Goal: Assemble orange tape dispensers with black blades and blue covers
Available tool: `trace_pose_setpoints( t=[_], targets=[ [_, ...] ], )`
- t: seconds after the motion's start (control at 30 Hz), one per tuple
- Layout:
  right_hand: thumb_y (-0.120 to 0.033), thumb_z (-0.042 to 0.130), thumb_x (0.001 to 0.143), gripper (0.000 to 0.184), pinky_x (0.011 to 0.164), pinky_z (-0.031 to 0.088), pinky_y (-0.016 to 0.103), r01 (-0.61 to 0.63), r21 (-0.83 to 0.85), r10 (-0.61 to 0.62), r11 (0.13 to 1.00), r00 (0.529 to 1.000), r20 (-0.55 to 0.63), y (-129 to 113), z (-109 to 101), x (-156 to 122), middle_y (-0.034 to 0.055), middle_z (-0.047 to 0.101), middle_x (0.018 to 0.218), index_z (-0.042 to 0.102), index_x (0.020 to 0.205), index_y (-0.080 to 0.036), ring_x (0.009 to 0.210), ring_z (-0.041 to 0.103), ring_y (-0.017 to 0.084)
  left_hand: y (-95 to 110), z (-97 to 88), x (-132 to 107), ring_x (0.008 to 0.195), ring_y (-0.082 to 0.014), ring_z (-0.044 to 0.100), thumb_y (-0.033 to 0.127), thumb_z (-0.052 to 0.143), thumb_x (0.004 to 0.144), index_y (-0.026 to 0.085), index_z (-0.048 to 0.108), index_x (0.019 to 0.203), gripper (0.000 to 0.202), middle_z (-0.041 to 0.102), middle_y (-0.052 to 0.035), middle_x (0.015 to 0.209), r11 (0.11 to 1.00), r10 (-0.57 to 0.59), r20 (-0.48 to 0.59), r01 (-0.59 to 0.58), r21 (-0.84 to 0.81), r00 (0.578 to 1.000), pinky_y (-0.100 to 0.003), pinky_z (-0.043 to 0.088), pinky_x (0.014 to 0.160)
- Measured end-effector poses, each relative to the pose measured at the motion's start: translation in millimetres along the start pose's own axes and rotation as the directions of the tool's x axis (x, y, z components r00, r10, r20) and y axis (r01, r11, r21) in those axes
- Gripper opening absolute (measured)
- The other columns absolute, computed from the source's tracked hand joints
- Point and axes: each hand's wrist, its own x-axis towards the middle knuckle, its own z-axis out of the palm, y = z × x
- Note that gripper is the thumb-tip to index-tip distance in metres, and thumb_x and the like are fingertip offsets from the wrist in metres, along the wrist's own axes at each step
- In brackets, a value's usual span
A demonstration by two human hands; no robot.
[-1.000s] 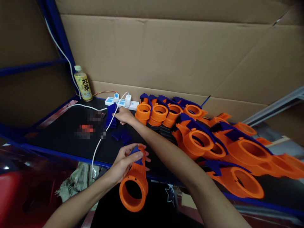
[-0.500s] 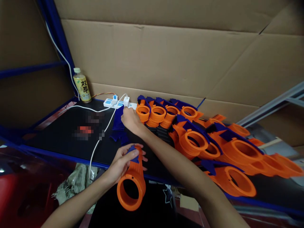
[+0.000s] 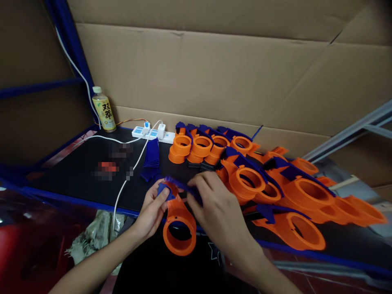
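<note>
My left hand [image 3: 152, 210] is closed around the narrow upper end of an orange tape dispenser [image 3: 187, 216], thumb pressing on a small blue part [image 3: 165, 192] there. The dispenser's round ring hangs down towards me. Close by on the right, my right hand [image 3: 216, 204] pinches a dark blue strip [image 3: 194, 192], blurred and partly hidden by its fingers. The strip reaches over to the dispenser's top; whether it touches is unclear. Beyond my left hand lies a stack of flat blue plates [image 3: 152, 154], with another blue piece [image 3: 148, 174] in front of it.
Several orange dispensers with blue parts [image 3: 246, 185] crowd the right side of the black tabletop [image 3: 82, 179]. A white power strip [image 3: 168, 137], a white cable [image 3: 123, 188] and a yellow-labelled bottle [image 3: 104, 110] are at the back left. Cardboard [image 3: 196, 77] walls the rear.
My right hand has come back from the blue stack with a blue strip, over to the dispenser. My left hand has kept its hold, and the dispenser's ring has swung slightly right and up.
</note>
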Motion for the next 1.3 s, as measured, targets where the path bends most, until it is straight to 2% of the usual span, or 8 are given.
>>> trace_pose_setpoints(
  t=[0.07, 0.17, 0.3, 0.53, 0.73, 0.9, 1.0, 1.3],
  targets=[
    [-0.02, 0.058, 0.093, 0.007, 0.093, 0.053, 0.039, -0.005, 0.167, -0.01, 0.986, 0.996, 0.088, 2.7, 4.4, -17.0, 0.0107, 0.063, 0.124, 0.057, 0.1, -0.022, 0.115, 0.062, 0.026, -2.2, -1.0, -0.9, 0.075, -0.0131, 0.067, 0.033, 0.081, 0.081, 0.018, 0.066, 0.112, 0.037, 0.069, -0.0027, 0.089, 1.0, 0.018, -0.009, -0.018, 0.024, 1.0, -0.023, 0.056, 0.069],
    [-0.024, 0.059, 0.094, 0.011, 0.096, 0.052, 0.037, -0.122, 0.405, 0.042, 0.906, 0.979, 0.2, 9.6, 14.2, -26.4, 0.0075, 0.063, 0.129, 0.053, 0.103, -0.024, 0.118, 0.062, 0.022, -3.2, -0.6, -2.5, 0.077, -0.0127, 0.065, 0.032, 0.082, 0.079, 0.02, 0.067, 0.113, 0.039, 0.068, -0.002, 0.091, 0.997, 0.029, -0.019, -0.027, 0.068, 0.999, -0.021, 0.054, 0.07],
    [-0.031, 0.066, 0.093, 0.026, 0.104, 0.048, 0.038, -0.184, 0.556, 0.097, 0.811, 0.978, 0.182, 18.4, 21.7, -29.5, 0.005, 0.062, 0.135, 0.055, 0.116, -0.026, 0.125, 0.059, 0.021, -2.5, -0.1, -2.1, 0.074, -0.0129, 0.065, 0.039, 0.078, 0.083, 0.022, 0.065, 0.12, 0.043, 0.067, -0.0026, 0.092, 0.998, 0.01, -0.005, -0.01, 0.065, 1.0, -0.023, 0.054, 0.069],
    [-0.031, 0.069, 0.09, 0.037, 0.112, 0.042, 0.04, -0.104, 0.542, 0.021, 0.834, 0.987, 0.158, 21.7, 10.8, -44.5, 0.0026, 0.055, 0.145, 0.061, 0.126, -0.033, 0.134, 0.053, 0.022, -3.2, -3.0, -1.0, 0.068, -0.0107, 0.061, 0.044, 0.078, 0.082, 0.02, 0.066, 0.121, 0.047, 0.066, -0.0036, 0.096, 0.998, 0.004, -0.067, 0.001, 0.066, 0.998, -0.024, 0.053, 0.066],
    [-0.03, 0.067, 0.091, 0.036, 0.116, 0.038, 0.047, -0.135, 0.503, 0.056, 0.854, 0.984, 0.168, 20.4, 15.6, -51.9, 0.0053, 0.054, 0.146, 0.062, 0.127, -0.032, 0.137, 0.051, 0.026, -3.8, -1.9, -2.3, 0.073, -0.0116, 0.061, 0.04, 0.079, 0.082, 0.02, 0.067, 0.12, 0.045, 0.065, -0.0024, 0.092, 0.998, -0.01, -0.06, 0.014, 0.057, 0.998, -0.024, 0.054, 0.069],
    [-0.03, 0.067, 0.091, 0.034, 0.116, 0.038, 0.046, -0.16, 0.539, 0.085, 0.827, 0.983, 0.162, 19.8, 14.6, -55.8, 0.0043, 0.054, 0.146, 0.062, 0.125, -0.033, 0.135, 0.052, 0.025, -3.3, 2.7, -6.7, 0.083, -0.0142, 0.063, 0.036, 0.079, 0.081, 0.022, 0.068, 0.118, 0.041, 0.066, -0.0044, 0.101, 0.999, -0.013, -0.042, 0.015, 0.037, 0.999, -0.024, 0.054, 0.073],
    [-0.031, 0.068, 0.091, 0.033, 0.118, 0.034, 0.05, -0.192, 0.552, 0.116, 0.812, 0.979, 0.17, 20.0, 13.1, -60.7, 0.0037, 0.054, 0.146, 0.063, 0.123, -0.034, 0.136, 0.051, 0.025, -3.1, 5.2, -11.1, 0.08, -0.0126, 0.061, 0.033, 0.08, 0.081, 0.024, 0.068, 0.118, 0.04, 0.064, -0.002, 0.095, 0.999, -0.005, -0.015, 0.006, 0.045, 1.0, -0.022, 0.052, 0.071],
    [-0.036, 0.072, 0.087, 0.036, 0.121, 0.026, 0.055, -0.313, 0.631, 0.195, 0.71, 0.948, 0.251, 20.9, 12.5, -72.6, 0.0031, 0.057, 0.145, 0.062, 0.122, -0.034, 0.146, 0.038, 0.028, -0.8, 9.3, -18.4, 0.086, -0.0128, 0.059, 0.022, 0.084, 0.075, 0.026, 0.063, 0.12, 0.049, 0.062, -0.0009, 0.1, 0.997, -0.017, 0.087, 0.01, 0.074, 0.996, -0.023, 0.049, 0.08]
  ],
)
